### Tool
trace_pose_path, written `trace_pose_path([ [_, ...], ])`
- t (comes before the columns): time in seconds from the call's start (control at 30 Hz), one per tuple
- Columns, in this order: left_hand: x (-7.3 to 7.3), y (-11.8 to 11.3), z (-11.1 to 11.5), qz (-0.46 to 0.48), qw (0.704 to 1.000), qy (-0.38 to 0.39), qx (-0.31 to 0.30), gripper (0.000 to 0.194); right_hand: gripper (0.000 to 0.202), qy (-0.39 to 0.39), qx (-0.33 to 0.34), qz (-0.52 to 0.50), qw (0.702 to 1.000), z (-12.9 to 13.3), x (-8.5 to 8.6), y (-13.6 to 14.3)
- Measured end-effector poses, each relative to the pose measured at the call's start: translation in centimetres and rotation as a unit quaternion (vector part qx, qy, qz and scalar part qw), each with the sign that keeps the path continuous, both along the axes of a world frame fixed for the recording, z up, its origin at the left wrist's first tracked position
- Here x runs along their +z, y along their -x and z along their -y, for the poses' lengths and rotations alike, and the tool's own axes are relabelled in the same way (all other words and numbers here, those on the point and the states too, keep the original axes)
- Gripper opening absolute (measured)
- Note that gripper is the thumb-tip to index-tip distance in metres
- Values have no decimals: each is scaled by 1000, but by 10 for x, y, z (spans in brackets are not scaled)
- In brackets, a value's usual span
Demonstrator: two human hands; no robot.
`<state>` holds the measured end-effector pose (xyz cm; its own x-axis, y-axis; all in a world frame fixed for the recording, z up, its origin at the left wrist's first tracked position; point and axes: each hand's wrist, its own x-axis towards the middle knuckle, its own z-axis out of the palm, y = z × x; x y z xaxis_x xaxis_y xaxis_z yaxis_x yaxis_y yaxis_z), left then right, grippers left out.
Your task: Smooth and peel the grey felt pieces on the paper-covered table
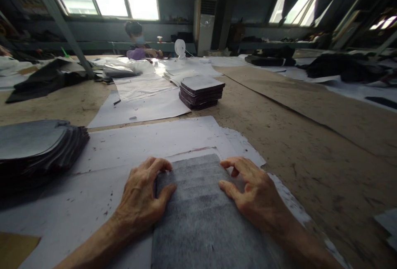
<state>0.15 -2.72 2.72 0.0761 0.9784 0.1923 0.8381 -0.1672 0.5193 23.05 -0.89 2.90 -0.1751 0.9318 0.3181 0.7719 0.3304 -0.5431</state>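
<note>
A grey fabric-like piece with faint crosswise ridges lies on white paper at the bottom centre. My left hand rests at its left edge, thumb on the surface and fingers curled along the side, gripping that edge. At the right edge, my right hand has its thumb and fingers apart, the thumb tip touching the top. Whether layers lie beneath the grey piece is hidden. A tall stack of dark pieces with grey tops stands to the left.
Beyond the paper sits a smaller stack of dark pieces. White sheets and a brown board edge cover parts of the table. Dark cloth lies far right. A masked person is at the far side, near a white fan.
</note>
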Motion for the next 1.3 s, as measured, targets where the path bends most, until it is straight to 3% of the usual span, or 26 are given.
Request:
trace_pose_path([
  [0.2, -2, 0, -1, 12, 1000, 3, 13, 18, 26, 85, 32, 11, 996, -9, 2, -2],
  [0.4, -1, 0, -3, 18, 999, 23, 21, 12, 8, 120, 20, -6, 993, -8, 8, 1],
  [0.67, 1, 1, -3, 17, 997, 45, 52, 18, 26, 150, -46, -34, 987, -3, 4, 1],
  [0.9, 2, 3, -6, 67, 994, 72, 41, 21, 19, 200, -114, -8, 973, -2, 11, 2],
  [1.1, 5, 3, -5, 76, 993, 81, 41, 24, 31, 168, -101, 38, 980, 2, 12, 5],
  [1.3, 2, 5, -8, 102, 991, 82, 28, 22, 27, 169, -93, 7, 981, 2, 7, 5],
])
